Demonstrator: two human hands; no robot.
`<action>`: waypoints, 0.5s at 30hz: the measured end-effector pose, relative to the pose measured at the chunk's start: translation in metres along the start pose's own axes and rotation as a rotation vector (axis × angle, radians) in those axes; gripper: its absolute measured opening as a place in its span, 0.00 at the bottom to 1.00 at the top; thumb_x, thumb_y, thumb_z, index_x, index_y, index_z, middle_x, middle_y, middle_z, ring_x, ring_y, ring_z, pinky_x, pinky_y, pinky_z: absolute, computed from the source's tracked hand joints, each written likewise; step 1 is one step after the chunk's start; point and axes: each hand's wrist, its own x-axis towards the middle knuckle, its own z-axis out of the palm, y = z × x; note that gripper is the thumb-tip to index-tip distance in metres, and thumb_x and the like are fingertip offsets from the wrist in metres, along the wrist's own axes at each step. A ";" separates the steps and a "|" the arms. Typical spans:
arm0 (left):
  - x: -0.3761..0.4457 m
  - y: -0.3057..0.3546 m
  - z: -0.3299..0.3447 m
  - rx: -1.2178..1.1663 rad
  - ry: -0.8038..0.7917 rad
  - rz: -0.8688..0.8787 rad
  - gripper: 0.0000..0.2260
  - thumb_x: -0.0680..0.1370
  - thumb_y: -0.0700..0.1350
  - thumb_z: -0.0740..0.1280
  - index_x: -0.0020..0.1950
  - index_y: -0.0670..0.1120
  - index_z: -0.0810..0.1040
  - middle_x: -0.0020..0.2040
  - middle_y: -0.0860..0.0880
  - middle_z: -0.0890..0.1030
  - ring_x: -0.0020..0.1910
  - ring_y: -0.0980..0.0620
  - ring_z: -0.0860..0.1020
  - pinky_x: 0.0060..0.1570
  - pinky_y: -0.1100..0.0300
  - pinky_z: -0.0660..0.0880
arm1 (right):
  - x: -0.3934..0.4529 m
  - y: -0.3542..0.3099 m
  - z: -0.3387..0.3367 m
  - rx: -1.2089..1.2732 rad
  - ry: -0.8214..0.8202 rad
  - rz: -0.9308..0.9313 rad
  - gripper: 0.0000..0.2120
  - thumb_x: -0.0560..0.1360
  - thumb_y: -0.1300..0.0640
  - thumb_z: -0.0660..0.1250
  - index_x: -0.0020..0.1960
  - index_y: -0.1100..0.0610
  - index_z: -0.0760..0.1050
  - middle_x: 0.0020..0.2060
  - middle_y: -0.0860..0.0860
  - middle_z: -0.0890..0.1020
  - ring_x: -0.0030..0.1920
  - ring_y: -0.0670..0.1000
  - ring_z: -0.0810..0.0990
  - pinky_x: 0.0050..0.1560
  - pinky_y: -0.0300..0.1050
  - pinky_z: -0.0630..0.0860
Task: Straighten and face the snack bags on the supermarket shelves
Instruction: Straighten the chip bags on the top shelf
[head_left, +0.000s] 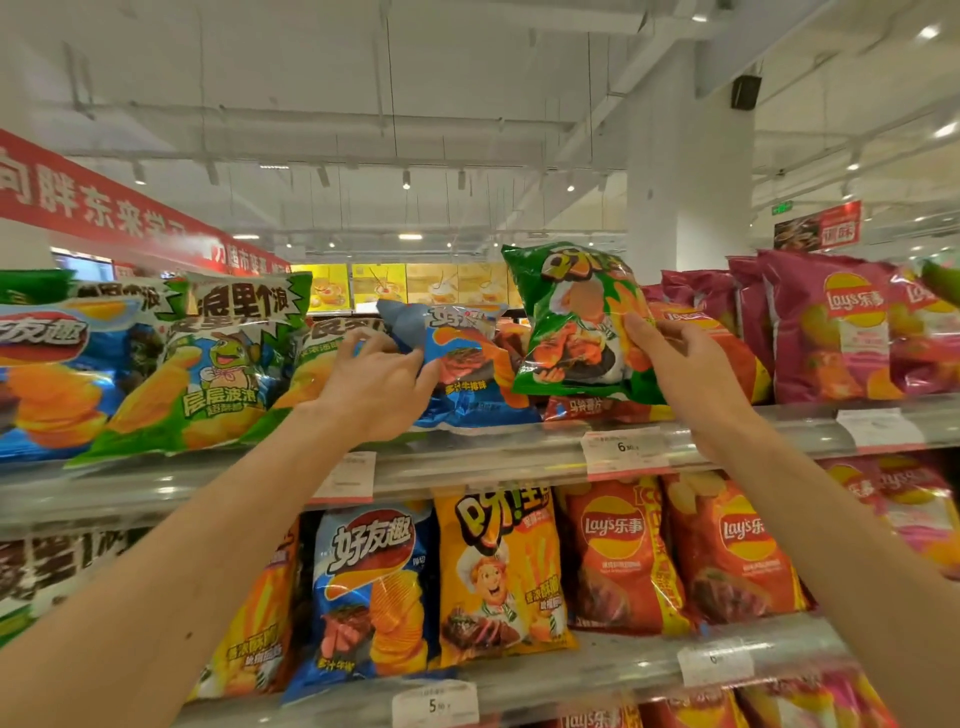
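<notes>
On the top shelf (498, 449), my left hand (374, 384) grips the left edge of a blue snack bag (462, 364) that leans crookedly, its top folded over. My right hand (675, 364) holds a green snack bag (576, 322) by its right side, lifted upright above the shelf. Behind the green bag lie red bags, mostly hidden. Left of my left hand stand green wavy-chip bags (208, 364), tilted.
Pink Lay's bags (831, 332) fill the top shelf's right end. The shelf below carries a blue bag (374, 587), a yellow bag (498, 571) and red Lay's bags (618, 556). Price tags (623, 452) hang on the shelf rails. A white pillar rises behind.
</notes>
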 end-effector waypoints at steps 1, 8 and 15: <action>0.003 0.000 0.002 -0.017 -0.030 0.001 0.23 0.86 0.56 0.43 0.63 0.51 0.75 0.66 0.47 0.79 0.75 0.46 0.66 0.77 0.39 0.46 | -0.001 -0.001 0.002 -0.003 -0.006 -0.002 0.33 0.75 0.34 0.66 0.72 0.53 0.70 0.57 0.45 0.78 0.58 0.47 0.78 0.55 0.42 0.73; 0.010 0.006 0.004 -0.016 -0.037 -0.011 0.20 0.86 0.52 0.46 0.69 0.47 0.70 0.70 0.47 0.76 0.78 0.46 0.64 0.76 0.33 0.38 | -0.004 0.003 0.006 -0.004 -0.005 0.026 0.34 0.75 0.32 0.65 0.71 0.53 0.71 0.55 0.44 0.79 0.54 0.43 0.77 0.54 0.42 0.73; -0.001 0.009 0.006 0.078 0.194 -0.072 0.28 0.84 0.62 0.51 0.79 0.48 0.63 0.74 0.45 0.72 0.77 0.42 0.64 0.78 0.41 0.51 | -0.009 0.002 0.007 -0.005 -0.012 0.029 0.33 0.75 0.32 0.65 0.71 0.53 0.71 0.54 0.43 0.79 0.53 0.42 0.77 0.49 0.39 0.73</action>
